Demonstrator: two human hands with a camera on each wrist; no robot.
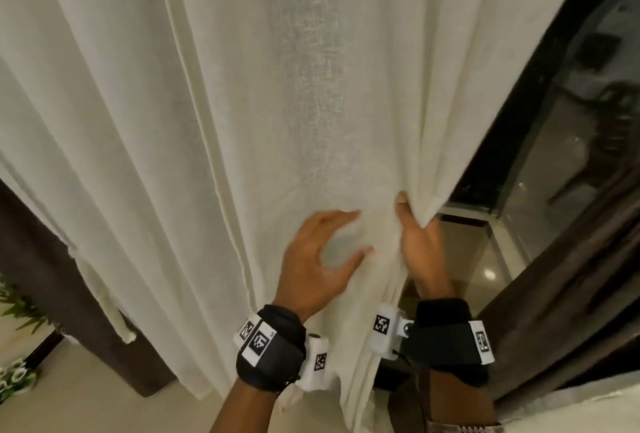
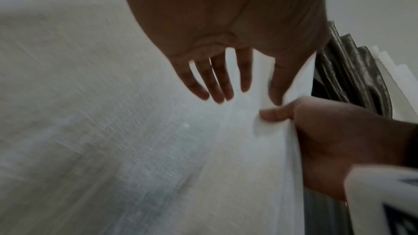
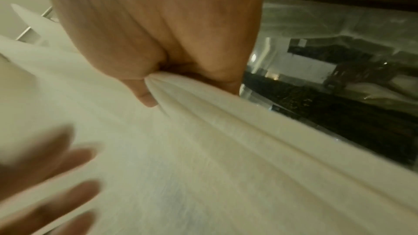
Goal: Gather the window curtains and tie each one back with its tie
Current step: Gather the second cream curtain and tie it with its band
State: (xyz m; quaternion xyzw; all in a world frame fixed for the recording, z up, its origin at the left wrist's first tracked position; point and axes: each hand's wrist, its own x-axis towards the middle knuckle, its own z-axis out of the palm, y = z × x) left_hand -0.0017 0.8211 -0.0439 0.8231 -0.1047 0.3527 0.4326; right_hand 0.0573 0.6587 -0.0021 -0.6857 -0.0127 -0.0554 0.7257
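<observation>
A sheer white curtain (image 1: 277, 103) hangs in folds across most of the head view. My right hand (image 1: 417, 235) grips its right edge, thumb in front and fingers behind the bunched folds (image 3: 181, 92). My left hand (image 1: 325, 252) is just left of it, fingers spread and straight, in front of the cloth (image 2: 158, 131); the left wrist view shows the fingers (image 2: 217, 81) apart with fabric behind them. A white strip (image 1: 114, 308), possibly the tie, hangs at the curtain's left edge.
A dark brown curtain (image 1: 571, 311) hangs at the right and another (image 1: 41, 259) at the lower left. Window glass in a dark frame (image 1: 571, 121) shows behind the pulled edge. Green plant leaves (image 1: 14, 301) and a tiled floor (image 1: 86, 398) lie at the left.
</observation>
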